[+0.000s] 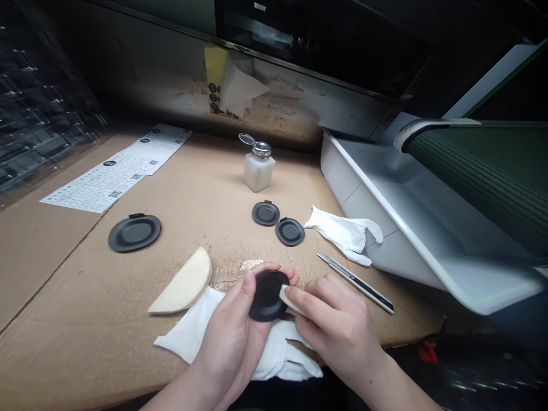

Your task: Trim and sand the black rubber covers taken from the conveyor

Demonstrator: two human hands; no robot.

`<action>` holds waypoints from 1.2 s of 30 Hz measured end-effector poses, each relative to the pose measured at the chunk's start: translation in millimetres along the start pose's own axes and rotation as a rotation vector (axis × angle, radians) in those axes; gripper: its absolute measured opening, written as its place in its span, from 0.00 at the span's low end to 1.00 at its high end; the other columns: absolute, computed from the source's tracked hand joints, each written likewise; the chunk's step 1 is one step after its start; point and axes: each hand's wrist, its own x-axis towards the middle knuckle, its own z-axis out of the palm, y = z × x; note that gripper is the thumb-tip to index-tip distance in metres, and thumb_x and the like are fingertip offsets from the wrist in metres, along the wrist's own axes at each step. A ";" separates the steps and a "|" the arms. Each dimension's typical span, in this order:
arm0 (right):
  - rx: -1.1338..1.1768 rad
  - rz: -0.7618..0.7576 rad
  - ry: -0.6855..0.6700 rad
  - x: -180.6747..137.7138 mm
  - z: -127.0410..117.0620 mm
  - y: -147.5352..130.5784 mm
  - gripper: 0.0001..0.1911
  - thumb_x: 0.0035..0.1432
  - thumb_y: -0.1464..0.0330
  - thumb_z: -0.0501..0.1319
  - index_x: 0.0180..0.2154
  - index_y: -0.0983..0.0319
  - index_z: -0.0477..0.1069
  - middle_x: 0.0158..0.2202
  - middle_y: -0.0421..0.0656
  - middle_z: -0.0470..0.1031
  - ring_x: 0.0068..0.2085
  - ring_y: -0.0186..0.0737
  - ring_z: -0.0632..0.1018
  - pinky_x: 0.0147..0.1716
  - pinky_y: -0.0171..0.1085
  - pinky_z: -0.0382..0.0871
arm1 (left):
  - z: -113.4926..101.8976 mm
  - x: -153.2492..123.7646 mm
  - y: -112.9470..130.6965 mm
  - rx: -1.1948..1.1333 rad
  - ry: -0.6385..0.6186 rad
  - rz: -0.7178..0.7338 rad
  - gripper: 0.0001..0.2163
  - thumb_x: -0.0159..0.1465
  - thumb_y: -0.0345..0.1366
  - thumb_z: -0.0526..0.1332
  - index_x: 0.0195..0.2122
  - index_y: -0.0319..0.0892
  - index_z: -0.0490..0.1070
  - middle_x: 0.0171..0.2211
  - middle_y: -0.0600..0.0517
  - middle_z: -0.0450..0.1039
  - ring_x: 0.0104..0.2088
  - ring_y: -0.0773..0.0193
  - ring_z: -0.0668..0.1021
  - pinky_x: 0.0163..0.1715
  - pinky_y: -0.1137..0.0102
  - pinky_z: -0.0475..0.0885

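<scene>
A black oval plastic cover [266,297] rests in my left hand [233,325], whose fingers and thumb close round its edge. My right hand [336,317] pinches a small cream-coloured pad [291,299] and holds it against the right edge of that cover. Under both hands lies a white cloth glove [280,351]. Just left of them is a cream half-round pad [184,285]. Beyond my hands sit two more black covers, one [266,213] touching or nearly touching the other [290,232]. A larger black cover [135,233] lies farther left.
Cardboard [205,200] covers the work surface. A white square bottle [259,171] with its metal lid raised stands at the back. To the right are a utility knife [357,282], another white glove [342,231] and a grey tray [363,222]. Printed label sheets [107,177] lie at left.
</scene>
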 end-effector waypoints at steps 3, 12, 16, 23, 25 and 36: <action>-0.033 0.014 0.034 3.0 1.5 -0.6 0.12 0.53 0.76 0.58 0.39 0.60 0.73 0.25 0.40 0.69 0.29 0.33 0.66 0.29 0.33 0.61 | 1.2 0.6 0.1 0.035 0.040 0.015 0.13 0.65 0.39 0.51 0.40 0.38 0.71 0.40 0.46 0.73 0.45 0.59 0.73 0.45 0.67 0.69; -0.040 0.024 0.036 3.2 1.8 -2.4 0.13 0.54 0.77 0.57 0.40 0.60 0.73 0.24 0.40 0.67 0.28 0.32 0.66 0.28 0.32 0.62 | 0.6 -1.5 0.5 -0.017 0.015 -0.004 0.13 0.65 0.39 0.50 0.40 0.38 0.71 0.41 0.44 0.73 0.46 0.56 0.72 0.48 0.62 0.67; -0.020 0.021 0.063 6.6 4.1 -2.2 0.12 0.53 0.77 0.58 0.39 0.61 0.73 0.24 0.40 0.68 0.28 0.33 0.67 0.28 0.33 0.63 | 0.0 -0.8 0.9 0.038 0.063 0.007 0.12 0.64 0.38 0.52 0.40 0.39 0.71 0.39 0.47 0.74 0.43 0.62 0.74 0.44 0.70 0.69; 0.170 0.084 0.023 -17.9 -9.2 1.1 0.13 0.52 0.78 0.56 0.40 0.62 0.71 0.29 0.42 0.69 0.30 0.33 0.71 0.29 0.33 0.68 | 3.3 0.2 1.5 -0.042 0.053 0.015 0.13 0.64 0.40 0.52 0.39 0.37 0.71 0.39 0.44 0.75 0.48 0.53 0.73 0.49 0.60 0.67; 0.211 0.131 0.049 -22.7 -15.6 5.3 0.11 0.53 0.77 0.57 0.39 0.62 0.71 0.32 0.43 0.69 0.32 0.33 0.72 0.30 0.32 0.70 | 4.4 0.4 1.7 -0.054 0.069 0.010 0.12 0.63 0.39 0.53 0.39 0.37 0.71 0.39 0.43 0.76 0.47 0.51 0.74 0.48 0.60 0.67; 0.174 0.017 0.077 2.1 -2.1 12.9 0.16 0.54 0.77 0.59 0.44 0.58 0.71 0.33 0.42 0.73 0.34 0.34 0.72 0.34 0.35 0.69 | 9.1 -1.7 3.2 0.017 0.069 0.024 0.11 0.63 0.38 0.54 0.38 0.38 0.72 0.38 0.46 0.75 0.41 0.58 0.75 0.44 0.64 0.69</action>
